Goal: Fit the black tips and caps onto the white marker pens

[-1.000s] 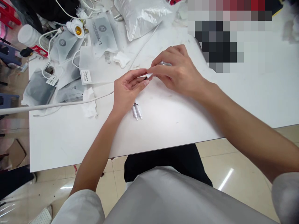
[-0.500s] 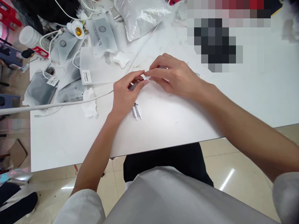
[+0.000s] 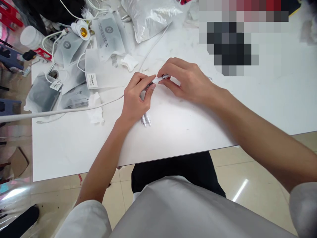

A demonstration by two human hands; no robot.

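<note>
A pen [image 3: 157, 80] with a white middle, a dark end and a silvery clip end is held between my hands over the white table [image 3: 188, 129]. My left hand [image 3: 138, 94] pinches the dark end, thumb below and fingers above. At the clip end, my right hand [image 3: 184, 77] has its fingers curled round the pen, partly hiding it. Two slim whitish pens [image 3: 146, 120] lie side by side under my left wrist, their upper parts covered by the hand.
Packets in frosted bags [image 3: 109, 34] are heaped at the back left, beside a lidded plastic jar [image 3: 34, 39] and a white lamp socket [image 3: 81, 30]. A silvery bag [image 3: 151, 18] lies behind. One white cable [image 3: 99, 105] crosses to my left hand. Crumpled paper [image 3: 95, 107] lies near it.
My left hand has rolled over a little and shifted slightly right. The pen has turned, so more of its white middle and clip end shows between my hands.
</note>
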